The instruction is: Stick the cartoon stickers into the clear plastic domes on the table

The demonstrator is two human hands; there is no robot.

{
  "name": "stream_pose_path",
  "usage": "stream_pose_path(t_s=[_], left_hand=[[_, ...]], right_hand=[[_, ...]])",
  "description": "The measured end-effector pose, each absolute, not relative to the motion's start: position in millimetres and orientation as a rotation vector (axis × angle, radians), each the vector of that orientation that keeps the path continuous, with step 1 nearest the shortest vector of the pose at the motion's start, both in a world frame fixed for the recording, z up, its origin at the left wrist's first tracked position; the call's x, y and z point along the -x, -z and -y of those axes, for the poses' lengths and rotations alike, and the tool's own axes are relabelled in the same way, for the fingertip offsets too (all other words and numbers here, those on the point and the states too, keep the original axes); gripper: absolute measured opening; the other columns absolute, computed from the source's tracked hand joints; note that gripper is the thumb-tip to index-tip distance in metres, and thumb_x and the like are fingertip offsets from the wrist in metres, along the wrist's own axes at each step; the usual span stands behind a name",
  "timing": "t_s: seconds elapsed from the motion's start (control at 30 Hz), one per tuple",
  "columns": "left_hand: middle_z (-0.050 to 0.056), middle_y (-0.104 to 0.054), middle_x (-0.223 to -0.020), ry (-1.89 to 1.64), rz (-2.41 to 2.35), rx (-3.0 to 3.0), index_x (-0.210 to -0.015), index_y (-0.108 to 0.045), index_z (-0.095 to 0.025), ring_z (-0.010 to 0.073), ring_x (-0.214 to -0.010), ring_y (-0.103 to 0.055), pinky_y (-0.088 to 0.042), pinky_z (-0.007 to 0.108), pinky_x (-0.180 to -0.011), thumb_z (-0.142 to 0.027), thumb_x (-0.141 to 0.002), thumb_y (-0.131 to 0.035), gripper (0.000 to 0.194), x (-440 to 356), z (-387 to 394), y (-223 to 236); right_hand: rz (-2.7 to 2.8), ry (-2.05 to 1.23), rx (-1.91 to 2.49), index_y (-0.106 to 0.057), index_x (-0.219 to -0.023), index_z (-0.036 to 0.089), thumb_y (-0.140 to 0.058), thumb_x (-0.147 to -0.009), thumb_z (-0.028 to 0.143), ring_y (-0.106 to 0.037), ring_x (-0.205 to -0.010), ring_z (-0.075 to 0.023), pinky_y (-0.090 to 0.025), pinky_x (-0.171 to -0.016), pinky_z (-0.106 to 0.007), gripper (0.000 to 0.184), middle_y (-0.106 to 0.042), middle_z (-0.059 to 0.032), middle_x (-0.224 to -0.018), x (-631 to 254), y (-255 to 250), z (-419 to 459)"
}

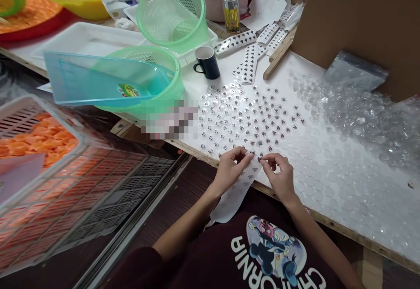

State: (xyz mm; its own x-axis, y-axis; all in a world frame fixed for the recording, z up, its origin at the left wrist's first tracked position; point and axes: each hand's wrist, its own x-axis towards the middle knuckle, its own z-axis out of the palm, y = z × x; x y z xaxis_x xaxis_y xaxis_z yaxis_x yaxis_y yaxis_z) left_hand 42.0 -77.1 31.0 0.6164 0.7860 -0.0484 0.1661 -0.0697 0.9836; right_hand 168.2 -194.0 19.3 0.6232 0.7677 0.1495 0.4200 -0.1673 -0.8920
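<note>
At the table's front edge my left hand (pixel 231 169) pinches the top of a white sticker sheet (pixel 233 195), which hangs down toward my lap. Small dark printed marks run along the sheet. Close beside it, my right hand (pixel 279 174) has thumb and forefinger closed on a small dark sticker (pixel 260 159). Just beyond both hands lie many clear round discs with dark stickers (pixel 243 118). To the right spread plain clear discs (pixel 315 166) without marks.
A dark mug (pixel 207 63) stands behind the stickered discs, near more sticker sheets (pixel 251 61). Green baskets (pixel 173 13) and a blue scoop (pixel 98 79) are at left. A crate (pixel 49 179) of orange pieces stands below. A cardboard panel (pixel 361 22) rises at right.
</note>
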Motion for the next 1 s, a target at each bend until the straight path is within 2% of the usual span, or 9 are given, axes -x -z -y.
stream_pose_path(t_s=[0.13,0.27,0.43,0.53,0.67,0.8,1.0], left_hand=[[-0.003,-0.053,-0.060,-0.612,-0.800,-1.602,-0.072,-0.063,-0.016,0.0110,-0.056,-0.045,-0.036,0.023,-0.052,-0.038,-0.085,-0.069,0.026,-41.8,77.0,-28.0],[-0.002,-0.054,-0.061,-0.602,-0.788,-1.599,-0.072,-0.063,-0.016,0.0115,-0.057,-0.047,-0.036,0.023,-0.053,-0.038,-0.086,-0.068,0.026,-40.9,76.1,-26.1],[-0.001,-0.055,-0.062,-0.579,-0.782,-1.594,-0.070,-0.062,-0.016,0.0117,-0.058,-0.047,-0.037,0.023,-0.054,-0.039,-0.086,-0.067,0.028,-38.2,74.0,-25.3],[-0.001,-0.057,-0.062,-0.548,-0.758,-1.623,-0.070,-0.061,-0.016,0.0119,-0.059,-0.048,-0.038,0.023,-0.055,-0.038,-0.088,-0.065,0.028,-37.0,73.3,-24.1],[-0.001,-0.059,-0.064,-0.512,-0.722,-1.675,-0.070,-0.062,-0.016,0.0121,-0.061,-0.048,-0.038,0.023,-0.057,-0.038,-0.089,-0.064,0.029,-36.4,73.5,-21.9],[0.001,-0.065,-0.068,-0.487,-0.702,-1.691,-0.074,-0.067,-0.016,0.0129,-0.062,-0.052,-0.041,0.024,-0.058,-0.039,-0.089,-0.064,0.028,-30.6,71.7,-20.9],[0.003,-0.068,-0.072,-0.528,-0.803,-1.669,-0.079,-0.070,-0.016,0.0147,-0.064,-0.057,-0.044,0.024,-0.058,-0.041,-0.087,-0.068,0.026,4.3,54.5,-16.1]], right_hand=[[1.003,-0.408,1.847,-0.069,-0.101,0.023,-0.064,-0.090,0.036,-0.051,-0.065,-0.0165,-0.041,-0.076,-0.034,0.017,-0.059,0.0021,-0.069,-170.5,-19.2,192.8],[1.053,-0.384,1.848,-0.069,-0.087,0.023,-0.065,-0.089,0.032,-0.053,-0.067,-0.0162,-0.040,-0.077,-0.034,0.010,-0.060,0.0014,-0.069,-171.3,-22.1,192.1],[0.861,-0.475,1.781,-0.065,-0.083,0.022,-0.065,-0.089,0.036,-0.050,-0.068,-0.0165,-0.041,-0.071,-0.032,0.015,-0.058,0.0009,-0.070,-174.2,-27.6,190.2],[0.789,-0.521,1.720,-0.062,-0.096,0.022,-0.064,-0.088,0.035,-0.053,-0.072,-0.0169,-0.044,-0.074,-0.032,0.015,-0.061,0.0003,-0.076,-175.2,-28.8,184.6],[0.870,-0.659,1.656,-0.052,-0.118,0.024,-0.066,-0.085,0.031,-0.060,-0.086,-0.0188,-0.046,-0.088,-0.037,0.036,-0.066,-0.0008,-0.088,-171.4,-29.1,175.4],[0.840,-0.692,1.579,-0.048,-0.114,0.024,-0.067,-0.085,0.028,-0.062,-0.083,-0.0180,-0.046,-0.092,-0.039,0.035,-0.065,0.0011,-0.083,-169.0,-31.1,171.5],[0.758,-0.641,1.618,-0.046,-0.110,0.025,-0.067,-0.084,0.030,-0.063,-0.082,-0.0175,-0.048,-0.086,-0.035,0.035,-0.064,0.0008,-0.083,-177.4,-27.1,177.8]])
